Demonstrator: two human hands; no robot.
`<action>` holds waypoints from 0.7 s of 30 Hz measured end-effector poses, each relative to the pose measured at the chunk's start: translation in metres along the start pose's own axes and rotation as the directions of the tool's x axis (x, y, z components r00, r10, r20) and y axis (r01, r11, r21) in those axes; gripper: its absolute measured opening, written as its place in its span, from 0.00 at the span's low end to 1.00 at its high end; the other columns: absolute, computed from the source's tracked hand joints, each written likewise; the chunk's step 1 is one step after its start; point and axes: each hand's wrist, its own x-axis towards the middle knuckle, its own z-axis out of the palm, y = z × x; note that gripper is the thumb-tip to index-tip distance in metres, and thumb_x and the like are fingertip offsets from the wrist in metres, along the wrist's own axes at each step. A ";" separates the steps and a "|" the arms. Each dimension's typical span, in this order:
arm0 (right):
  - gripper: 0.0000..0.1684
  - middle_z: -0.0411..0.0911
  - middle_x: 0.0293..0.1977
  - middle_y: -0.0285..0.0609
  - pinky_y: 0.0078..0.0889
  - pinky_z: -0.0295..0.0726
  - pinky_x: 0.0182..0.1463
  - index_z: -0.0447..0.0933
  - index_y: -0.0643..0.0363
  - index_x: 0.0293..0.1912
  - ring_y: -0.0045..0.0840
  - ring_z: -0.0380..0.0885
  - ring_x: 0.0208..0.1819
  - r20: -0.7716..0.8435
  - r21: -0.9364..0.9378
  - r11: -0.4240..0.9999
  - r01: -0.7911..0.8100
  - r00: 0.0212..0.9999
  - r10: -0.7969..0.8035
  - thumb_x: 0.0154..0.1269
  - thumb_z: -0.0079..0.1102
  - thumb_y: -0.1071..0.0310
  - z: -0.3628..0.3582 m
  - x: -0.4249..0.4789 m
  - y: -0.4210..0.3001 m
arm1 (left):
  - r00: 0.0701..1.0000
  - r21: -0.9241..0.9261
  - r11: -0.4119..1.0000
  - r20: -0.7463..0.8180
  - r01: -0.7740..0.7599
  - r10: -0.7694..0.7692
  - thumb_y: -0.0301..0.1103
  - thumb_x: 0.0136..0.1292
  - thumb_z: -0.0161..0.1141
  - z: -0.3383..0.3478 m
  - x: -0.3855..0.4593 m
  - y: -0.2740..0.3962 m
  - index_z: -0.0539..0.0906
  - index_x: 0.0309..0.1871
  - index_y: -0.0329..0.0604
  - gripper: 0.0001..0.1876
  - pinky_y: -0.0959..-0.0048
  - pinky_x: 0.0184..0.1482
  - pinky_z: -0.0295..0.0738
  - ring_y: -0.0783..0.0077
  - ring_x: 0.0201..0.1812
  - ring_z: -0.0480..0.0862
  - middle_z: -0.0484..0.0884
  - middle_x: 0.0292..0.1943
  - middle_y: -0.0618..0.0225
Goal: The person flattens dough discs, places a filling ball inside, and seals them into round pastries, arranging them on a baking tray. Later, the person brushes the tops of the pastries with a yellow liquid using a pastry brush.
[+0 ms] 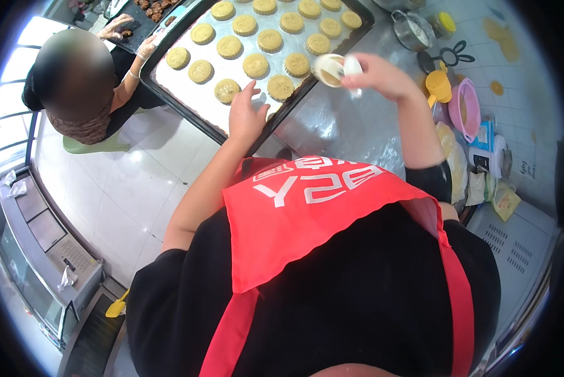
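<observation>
A large black-rimmed baking tray [187, 110] lies before me, with rows of round molded pastries, mooncake-like, on its pale lining. My left hand [248, 113] reaches over the tray's near edge, its fingers apart and holding nothing, close to a stamped pastry [226, 90]. Another pastry [280, 87] sits just right of those fingers. Off the tray's right edge, my right hand [376, 75] grips a small white object, blurred by motion, at a round white-rimmed cup or mold [330, 70]. Whether these are one piece or two, I cannot tell.
A co-worker [74, 85] in clear gloves sits at left by a dark tray [143, 23] of brown lumps. Along the right wall stand a metal pot [411, 33], a yellow-lidded jar [446, 23], a yellow scoop [438, 87], a pink basin [464, 110] and a white scale [487, 158].
</observation>
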 end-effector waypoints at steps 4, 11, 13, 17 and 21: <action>0.41 0.77 0.46 0.45 0.32 0.73 0.53 0.73 0.63 0.52 0.31 0.75 0.47 -0.398 -0.505 0.836 -0.216 0.917 -0.004 0.40 0.78 0.53 0.032 -0.038 0.070 | 0.988 -0.145 0.989 -0.152 -0.019 -0.004 0.28 0.54 0.67 -0.059 0.007 0.022 0.73 0.60 0.39 0.28 0.68 0.54 0.73 0.61 0.50 0.82 0.83 0.47 0.61; 0.51 0.69 0.55 0.49 0.41 0.66 0.63 0.66 0.62 0.61 0.42 0.67 0.57 -0.641 -0.615 0.610 -0.499 0.767 -0.019 0.37 0.78 0.53 0.070 -0.055 0.150 | 0.883 -0.310 0.934 -0.469 -0.176 0.011 0.24 0.63 0.60 -0.175 0.026 0.054 0.74 0.58 0.37 0.20 0.76 0.51 0.74 0.76 0.50 0.80 0.83 0.47 0.62; 0.49 0.69 0.55 0.48 0.42 0.65 0.63 0.67 0.60 0.61 0.41 0.66 0.57 -0.654 -0.604 0.598 -0.527 0.757 0.005 0.39 0.77 0.55 0.076 -0.054 0.138 | 0.876 -0.329 0.935 -0.481 -0.133 -0.045 0.25 0.67 0.55 -0.192 0.011 0.072 0.70 0.61 0.33 0.20 0.76 0.56 0.71 0.73 0.53 0.78 0.80 0.52 0.56; 0.38 0.69 0.56 0.46 0.36 0.65 0.64 0.70 0.61 0.59 0.37 0.66 0.60 -0.368 -0.513 0.854 0.085 0.877 -0.308 0.46 0.70 0.64 0.075 -0.063 0.039 | 0.856 -0.317 0.942 -0.512 -0.112 -0.070 0.23 0.67 0.54 -0.209 -0.025 0.099 0.70 0.61 0.33 0.19 0.75 0.59 0.69 0.72 0.54 0.77 0.80 0.53 0.56; 0.29 0.70 0.51 0.48 0.36 0.66 0.62 0.73 0.63 0.55 0.37 0.70 0.56 0.075 0.359 0.586 0.726 0.604 -0.794 0.50 0.60 0.70 0.103 -0.111 -0.107 | 0.826 -0.269 0.938 -0.563 -0.217 0.030 0.22 0.67 0.53 -0.234 -0.038 0.107 0.71 0.61 0.34 0.19 0.75 0.59 0.68 0.72 0.55 0.77 0.80 0.53 0.56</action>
